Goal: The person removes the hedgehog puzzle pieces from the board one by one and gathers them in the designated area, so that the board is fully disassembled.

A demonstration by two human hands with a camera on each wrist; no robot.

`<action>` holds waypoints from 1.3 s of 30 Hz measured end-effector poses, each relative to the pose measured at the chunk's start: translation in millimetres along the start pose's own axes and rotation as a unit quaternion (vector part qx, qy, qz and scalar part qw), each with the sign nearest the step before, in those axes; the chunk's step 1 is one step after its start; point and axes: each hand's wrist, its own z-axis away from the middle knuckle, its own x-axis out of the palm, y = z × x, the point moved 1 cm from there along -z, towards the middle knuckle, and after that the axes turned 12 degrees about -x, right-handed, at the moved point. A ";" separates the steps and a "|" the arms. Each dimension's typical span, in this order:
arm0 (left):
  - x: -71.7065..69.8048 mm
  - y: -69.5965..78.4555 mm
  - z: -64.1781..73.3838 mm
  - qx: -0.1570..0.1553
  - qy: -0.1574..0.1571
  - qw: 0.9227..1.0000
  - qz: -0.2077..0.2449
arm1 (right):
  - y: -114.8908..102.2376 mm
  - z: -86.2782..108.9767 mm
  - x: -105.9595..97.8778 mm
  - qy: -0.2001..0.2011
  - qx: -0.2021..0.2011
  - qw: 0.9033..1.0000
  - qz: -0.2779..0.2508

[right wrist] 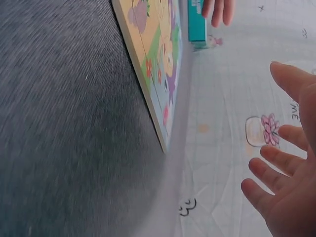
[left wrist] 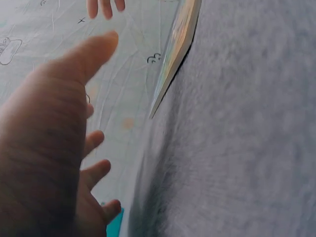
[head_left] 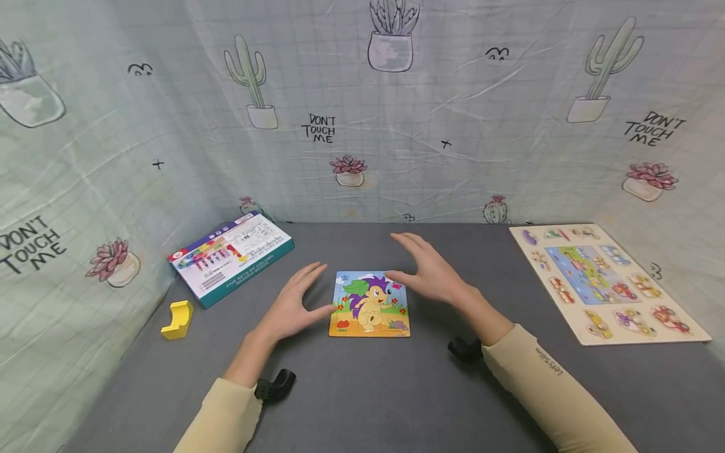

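A square jigsaw puzzle (head_left: 369,304) with a purple-spined hedgehog picture lies flat on the grey table, between the two hands. To its left the left hand (head_left: 293,306) hovers with fingers extended and thumb toward the puzzle's edge, holding nothing. On the other side, the right hand (head_left: 430,270) is raised with spread fingers, its thumb overlapping the puzzle's upper right corner in the head view. From the right wrist view, the puzzle (right wrist: 148,54) rests on the table apart from the right hand (right wrist: 291,168). The left wrist view shows the left hand (left wrist: 54,123) also free of the puzzle (left wrist: 177,44).
A boxed set (head_left: 232,258) lies at the back left, with a yellow curved block (head_left: 178,319) in front of it. At the right lies a large wooden puzzle board (head_left: 606,283) with vehicle pictures. A cactus-print cloth (head_left: 351,113) hangs behind the table.
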 end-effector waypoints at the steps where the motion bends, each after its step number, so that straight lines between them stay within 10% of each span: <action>1: 1.1 -0.3 -0.8 0.001 -0.001 1.000 0.002 | 0.1 -1.9 1.9 0.000 -0.001 1.000 -0.001; 39: 12.5 -4.2 -2.3 0.012 -0.065 0.996 -0.054 | -13.9 -48.9 68.6 -0.130 0.028 0.990 -0.053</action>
